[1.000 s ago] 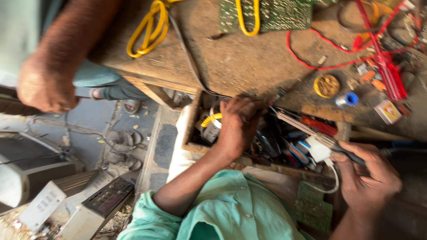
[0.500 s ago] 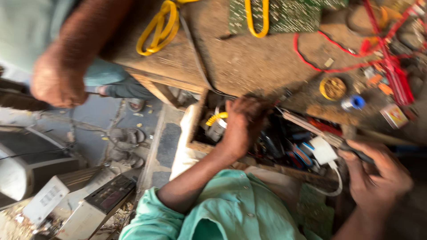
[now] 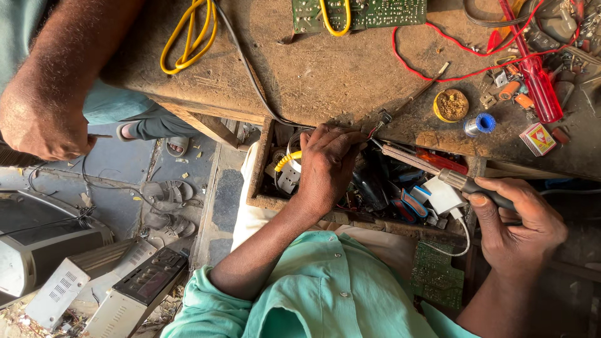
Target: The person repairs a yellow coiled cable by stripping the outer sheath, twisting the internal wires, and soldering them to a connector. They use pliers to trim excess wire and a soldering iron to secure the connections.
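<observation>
Left hand (image 3: 325, 164) reaches into open wooden drawer (image 3: 260, 169) below workbench edge, fingers curled among cluttered parts, grasp unclear. Right hand (image 3: 516, 226) grips soldering iron (image 3: 466, 183) by its dark handle, right of drawer. Another person's hand (image 3: 41, 122) far left.

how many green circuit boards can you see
2: one circuit board at the bench's far edge, under a yellow wire loop; another by the person's right hand. More may be hidden.
</observation>
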